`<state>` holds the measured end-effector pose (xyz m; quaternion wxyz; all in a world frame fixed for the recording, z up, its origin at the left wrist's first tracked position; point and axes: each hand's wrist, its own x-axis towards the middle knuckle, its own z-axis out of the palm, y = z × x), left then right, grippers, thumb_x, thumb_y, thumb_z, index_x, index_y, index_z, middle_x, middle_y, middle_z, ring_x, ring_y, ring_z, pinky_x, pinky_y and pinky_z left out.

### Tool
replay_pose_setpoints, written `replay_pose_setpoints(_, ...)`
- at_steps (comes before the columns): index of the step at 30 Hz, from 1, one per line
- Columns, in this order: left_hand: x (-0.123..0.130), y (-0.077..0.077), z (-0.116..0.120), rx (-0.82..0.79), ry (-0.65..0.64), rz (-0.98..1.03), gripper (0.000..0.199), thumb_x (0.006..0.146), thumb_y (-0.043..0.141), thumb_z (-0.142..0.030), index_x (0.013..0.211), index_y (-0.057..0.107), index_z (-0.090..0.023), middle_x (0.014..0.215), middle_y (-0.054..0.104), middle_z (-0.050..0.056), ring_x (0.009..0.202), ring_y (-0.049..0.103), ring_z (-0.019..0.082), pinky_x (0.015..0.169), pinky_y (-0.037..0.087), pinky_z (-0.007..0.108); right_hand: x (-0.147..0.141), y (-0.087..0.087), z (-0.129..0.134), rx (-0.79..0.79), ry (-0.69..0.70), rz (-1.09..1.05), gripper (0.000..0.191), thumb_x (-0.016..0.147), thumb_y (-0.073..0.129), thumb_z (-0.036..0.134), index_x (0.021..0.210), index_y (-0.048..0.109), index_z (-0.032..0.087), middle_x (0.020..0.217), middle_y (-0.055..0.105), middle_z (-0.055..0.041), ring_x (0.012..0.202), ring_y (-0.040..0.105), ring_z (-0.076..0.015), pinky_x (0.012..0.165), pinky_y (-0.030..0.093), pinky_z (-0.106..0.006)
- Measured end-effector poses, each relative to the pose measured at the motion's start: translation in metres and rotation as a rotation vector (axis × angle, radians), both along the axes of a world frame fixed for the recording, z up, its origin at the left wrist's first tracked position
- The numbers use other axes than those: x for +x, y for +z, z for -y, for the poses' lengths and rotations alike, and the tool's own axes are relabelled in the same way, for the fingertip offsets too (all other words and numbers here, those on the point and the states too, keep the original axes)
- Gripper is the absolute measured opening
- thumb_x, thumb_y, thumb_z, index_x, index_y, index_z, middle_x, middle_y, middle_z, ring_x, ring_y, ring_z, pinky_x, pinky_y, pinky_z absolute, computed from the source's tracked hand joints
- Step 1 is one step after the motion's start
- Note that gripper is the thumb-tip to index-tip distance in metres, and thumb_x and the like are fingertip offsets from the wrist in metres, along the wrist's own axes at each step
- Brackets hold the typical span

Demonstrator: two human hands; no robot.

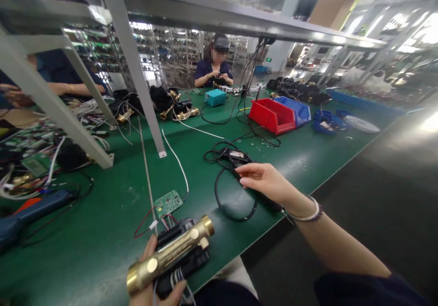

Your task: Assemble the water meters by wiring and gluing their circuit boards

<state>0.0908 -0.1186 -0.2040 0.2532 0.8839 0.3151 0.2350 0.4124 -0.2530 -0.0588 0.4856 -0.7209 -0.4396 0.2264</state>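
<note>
My left hand (147, 292) grips a black plastic housing with a brass pipe body (171, 255) lying across it, near the table's front edge. Grey and white wires pass by the thumb. From the far side of the housing, thin wires run to a green circuit board (169, 203) lying flat on the table. My right hand (265, 182) has its thumb and fingers closed around a black corded tool (273, 204), which looks like an electric screwdriver. The tool lies tilted along the table with a thin metal tip towards me. Its black cable loops beside it.
A red bin (270, 116) and a blue bin (297, 109) stand beyond my right hand. A teal box (215, 97) is farther back. Metal rack posts (137, 68) rise on the left, near piled boards and a blue tool (34, 217). Co-workers (214, 66) sit across and at left.
</note>
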Motion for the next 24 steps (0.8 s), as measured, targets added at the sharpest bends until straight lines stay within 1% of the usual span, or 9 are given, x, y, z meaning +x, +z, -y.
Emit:
replay_pose_setpoints(2,0.003,0.011,0.006,0.049,-0.011,-0.001,0.081,0.077,0.057,-0.038,0.143,0.015,-0.016,0.129,0.045,0.017,0.121,0.044,0.034,0.101,0.039,0.053,-0.048,-0.001,0.007,0.128,0.115,0.188,0.015,0.081,0.061,0.019,0.094,0.069,0.018,0.086,0.070,-0.0051,0.078,0.065,-0.0151,0.068,0.055,-0.027)
replay_pose_setpoints(4,0.005,0.017,0.011,0.093,-0.015,0.018,0.078,0.077,0.059,-0.039,0.141,0.020,-0.017,0.136,0.038,0.018,0.125,0.039,0.034,0.101,0.040,0.053,-0.091,-0.009,0.011,0.258,0.257,0.397,0.019,0.087,0.053,0.011,0.096,0.068,0.017,0.084,0.069,-0.0052,0.078,0.063,-0.0136,0.068,0.053,-0.025)
replay_pose_setpoints(6,0.005,0.019,0.017,0.106,0.013,0.023,0.078,0.076,0.061,-0.041,0.139,0.023,-0.016,0.137,0.036,0.019,0.127,0.037,0.035,0.101,0.040,0.052,-0.123,-0.024,0.011,0.330,0.382,0.579,0.024,0.090,0.044,0.008,0.099,0.066,0.014,0.084,0.068,-0.0069,0.078,0.061,-0.0145,0.070,0.053,-0.025)
replay_pose_setpoints(8,0.005,0.021,0.022,0.146,0.031,0.022,0.079,0.077,0.061,-0.045,0.139,0.023,-0.013,0.135,0.038,0.021,0.127,0.036,0.035,0.100,0.039,0.053,-0.144,-0.044,0.008,0.365,0.425,0.742,0.028,0.093,0.038,0.009,0.097,0.065,0.011,0.085,0.070,-0.0080,0.079,0.061,-0.0163,0.070,0.052,-0.027)
replay_pose_setpoints(11,0.004,0.024,0.030,0.266,0.070,0.030,0.068,0.082,0.055,-0.044,0.136,0.029,-0.012,0.127,0.045,0.021,0.123,0.041,0.034,0.097,0.041,0.053,-0.159,-0.068,0.001,0.401,0.377,0.912,0.029,0.095,0.037,0.013,0.093,0.066,0.010,0.091,0.072,-0.0073,0.077,0.060,-0.0173,0.067,0.050,-0.029)
replay_pose_setpoints(13,0.003,0.026,0.035,0.336,0.146,0.044,0.059,0.084,0.053,-0.044,0.130,0.036,-0.011,0.121,0.049,0.020,0.116,0.046,0.033,0.094,0.044,0.052,-0.163,-0.074,-0.002,0.373,0.342,0.964,0.029,0.095,0.037,0.013,0.093,0.067,0.010,0.094,0.072,-0.0077,0.074,0.060,-0.0173,0.063,0.048,-0.029)
replay_pose_setpoints(18,0.004,0.027,0.042,0.447,0.271,0.091,0.050,0.083,0.057,-0.046,0.111,0.046,-0.006,0.102,0.051,0.018,0.099,0.051,0.029,0.096,0.041,0.049,-0.167,-0.063,-0.004,0.243,0.320,1.070,0.040,0.095,0.029,0.010,0.092,0.069,0.007,0.095,0.072,-0.0099,0.066,0.056,-0.0178,0.055,0.043,-0.030)
replay_pose_setpoints(22,0.005,0.028,0.045,0.561,0.263,0.227,0.021,0.083,0.061,-0.034,0.084,0.052,-0.015,0.084,0.048,0.005,0.083,0.052,0.019,0.094,0.039,0.038,-0.167,-0.058,-0.006,0.236,0.359,1.085,0.042,0.094,0.028,0.010,0.090,0.070,0.007,0.094,0.072,-0.0104,0.063,0.057,-0.0177,0.053,0.043,-0.029)
replay_pose_setpoints(24,0.007,0.033,0.044,0.633,0.228,0.250,0.011,0.084,0.063,-0.029,0.082,0.057,-0.020,0.077,0.046,0.001,0.075,0.049,0.014,0.091,0.038,0.032,-0.166,-0.061,-0.007,0.228,0.364,1.074,0.041,0.093,0.028,0.009,0.092,0.069,0.007,0.094,0.072,-0.0108,0.063,0.058,-0.0175,0.053,0.044,-0.029)
